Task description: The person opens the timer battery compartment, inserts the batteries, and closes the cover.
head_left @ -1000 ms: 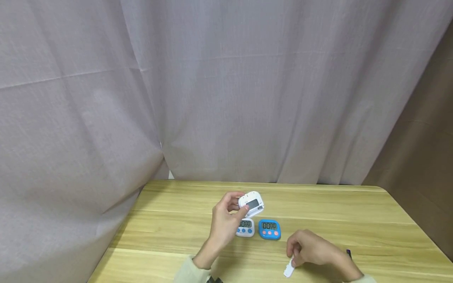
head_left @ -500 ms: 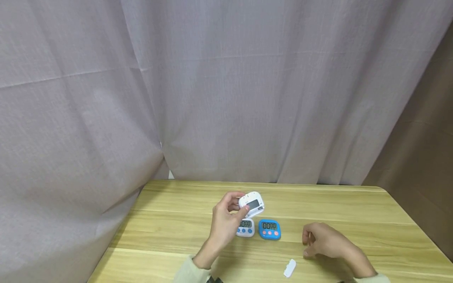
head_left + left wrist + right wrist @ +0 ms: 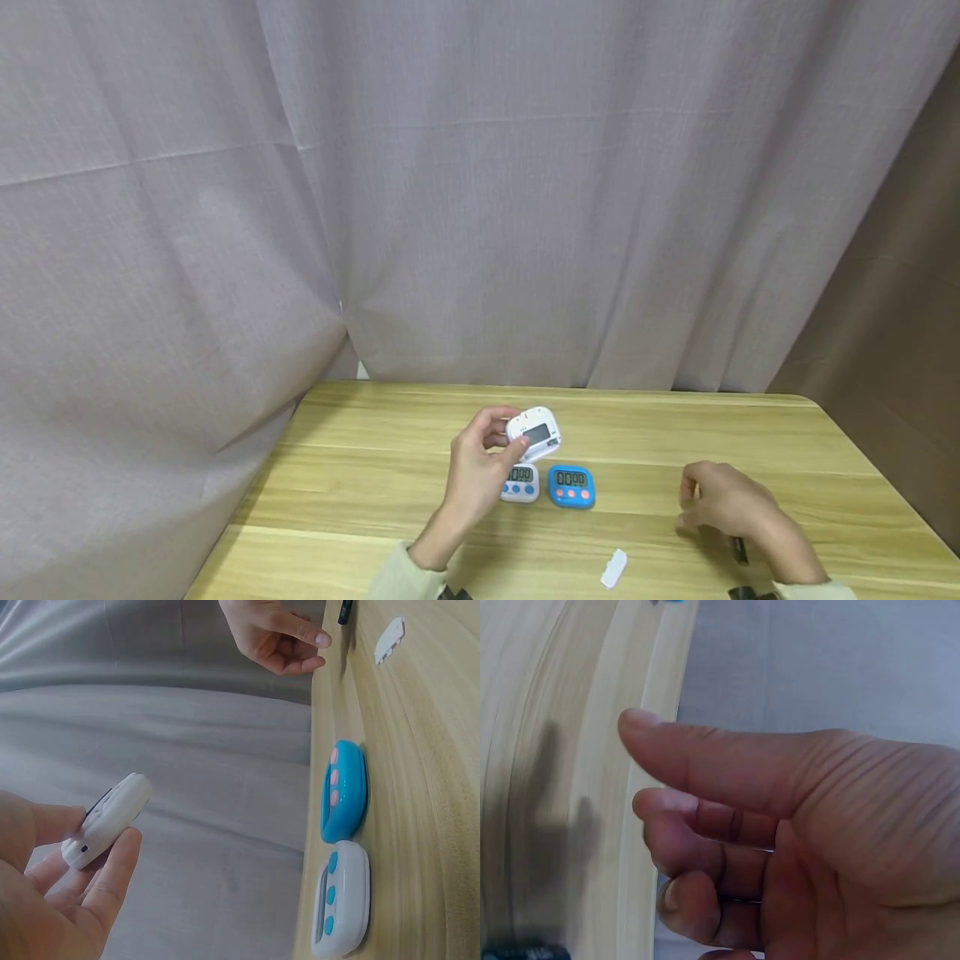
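Observation:
My left hand (image 3: 480, 467) holds a white digital timer (image 3: 534, 430) above the table, thumb on one face and fingers on the other. Its back faces the head camera, with a dark label and an uncovered slot along the lower edge. My right hand (image 3: 727, 500) hovers over the table at the right; in the right wrist view its fingers (image 3: 686, 840) are loosely bent around nothing. A dark battery (image 3: 739, 550) lies beneath that hand, partly hidden by it in the head view. The white battery cover (image 3: 614, 568) lies flat between the hands, near the front.
A white timer with blue buttons (image 3: 521, 483) lies below the held one. Beside it is a blue timer with pink buttons (image 3: 572, 487). Both rest on the wooden table (image 3: 360, 492). A grey curtain (image 3: 480, 208) hangs behind the table.
My right hand has let go of the battery cover, leaving it on the table, and moved right to above the battery. The left hand keeps the timer in nearly the same place.

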Tool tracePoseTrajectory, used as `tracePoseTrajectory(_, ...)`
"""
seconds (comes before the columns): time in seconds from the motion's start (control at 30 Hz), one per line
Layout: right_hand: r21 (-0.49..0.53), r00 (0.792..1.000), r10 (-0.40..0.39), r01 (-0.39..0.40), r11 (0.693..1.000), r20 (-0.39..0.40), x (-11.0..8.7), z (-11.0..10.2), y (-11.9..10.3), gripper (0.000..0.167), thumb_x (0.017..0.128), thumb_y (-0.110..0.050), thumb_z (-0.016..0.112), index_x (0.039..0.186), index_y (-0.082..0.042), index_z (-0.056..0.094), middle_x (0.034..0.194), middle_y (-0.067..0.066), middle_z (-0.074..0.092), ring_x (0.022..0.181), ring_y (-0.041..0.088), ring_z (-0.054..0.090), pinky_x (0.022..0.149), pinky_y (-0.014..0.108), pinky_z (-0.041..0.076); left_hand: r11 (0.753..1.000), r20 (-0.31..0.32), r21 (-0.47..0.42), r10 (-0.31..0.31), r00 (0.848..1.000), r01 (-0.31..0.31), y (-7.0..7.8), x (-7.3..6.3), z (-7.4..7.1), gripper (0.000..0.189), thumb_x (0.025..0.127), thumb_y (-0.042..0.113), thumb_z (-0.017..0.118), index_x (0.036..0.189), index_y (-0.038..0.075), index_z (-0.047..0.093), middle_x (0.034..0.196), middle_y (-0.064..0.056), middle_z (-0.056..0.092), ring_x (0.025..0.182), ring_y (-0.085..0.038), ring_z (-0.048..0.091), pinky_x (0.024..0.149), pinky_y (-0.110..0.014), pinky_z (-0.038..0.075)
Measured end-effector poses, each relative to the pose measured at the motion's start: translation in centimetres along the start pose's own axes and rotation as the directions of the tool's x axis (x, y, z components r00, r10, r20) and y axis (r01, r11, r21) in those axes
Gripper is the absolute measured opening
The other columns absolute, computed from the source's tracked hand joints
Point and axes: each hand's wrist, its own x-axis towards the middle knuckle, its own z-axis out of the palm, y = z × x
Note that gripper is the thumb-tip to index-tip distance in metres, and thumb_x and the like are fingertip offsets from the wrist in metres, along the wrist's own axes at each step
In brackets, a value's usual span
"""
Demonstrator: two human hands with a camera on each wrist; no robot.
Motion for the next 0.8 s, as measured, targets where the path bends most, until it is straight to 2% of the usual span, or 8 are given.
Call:
tracePoseTrajectory(0.17, -0.037, 0.999, 0.037, -0.037, 0.999, 0.001, -0.2, -0.4, 0.9, 0.037, 0.076, -0.024, 0.094, 0.083, -0.013, 0.060, 0.075, -0.002, 0.059, 0.065, 0.018, 0.052, 0.055, 0.032, 0.041, 1.000, 0.008, 0.005, -0.005, 1.000, 0.005, 0.1, 0.0, 0.0, 0.035, 0.088, -0.005, 0.079, 0.120, 0.007, 0.071, 0.099, -0.011, 0.075, 0.083, -0.011, 0.069, 0.076, -0.021, 0.063)
tracePoseTrajectory(0.4, -0.045, 0.995, 0.100, -0.100, 0.994, -0.002, -0.4, -0.5, 1.6, 0.035, 0.077, -0.024, 0.093, 0.081, -0.014, 0.059, 0.066, 0.000, 0.061, 0.058, 0.017, 0.057, 0.052, 0.032, 0.042, 1.000, 0.010, 0.015, -0.009, 1.000, 0.009, 0.2, 0.1, 0.0, 0.035, 0.088, -0.004, 0.079, 0.120, 0.007, 0.071, 0.099, -0.010, 0.076, 0.083, -0.011, 0.069, 0.076, -0.021, 0.063)
tracePoseTrajectory(0.6, -0.130, 0.993, 0.113, -0.117, 0.985, -0.038, -0.7, -0.6, 2.3, 0.037, 0.073, -0.031, 0.094, 0.076, -0.016, 0.060, 0.065, -0.004, 0.059, 0.063, 0.016, 0.055, 0.055, 0.035, 0.041, 1.000, 0.015, 0.012, -0.014, 1.000, 0.013, 0.2, 0.1, -0.1, 0.035, 0.088, -0.004, 0.079, 0.121, 0.007, 0.071, 0.100, -0.010, 0.076, 0.084, -0.011, 0.069, 0.075, -0.021, 0.063)
tracePoseTrajectory(0.8, -0.159, 0.988, 0.154, -0.153, 0.975, -0.006, -1.1, -0.6, 2.7, 0.033, 0.071, -0.029, 0.093, 0.074, -0.016, 0.063, 0.058, -0.003, 0.061, 0.058, 0.016, 0.059, 0.054, 0.035, 0.042, 1.000, 0.022, 0.011, -0.015, 1.000, 0.014, 0.2, 0.2, 0.0, 0.035, 0.089, -0.003, 0.079, 0.120, 0.007, 0.071, 0.100, -0.010, 0.076, 0.084, -0.011, 0.069, 0.076, -0.020, 0.063)
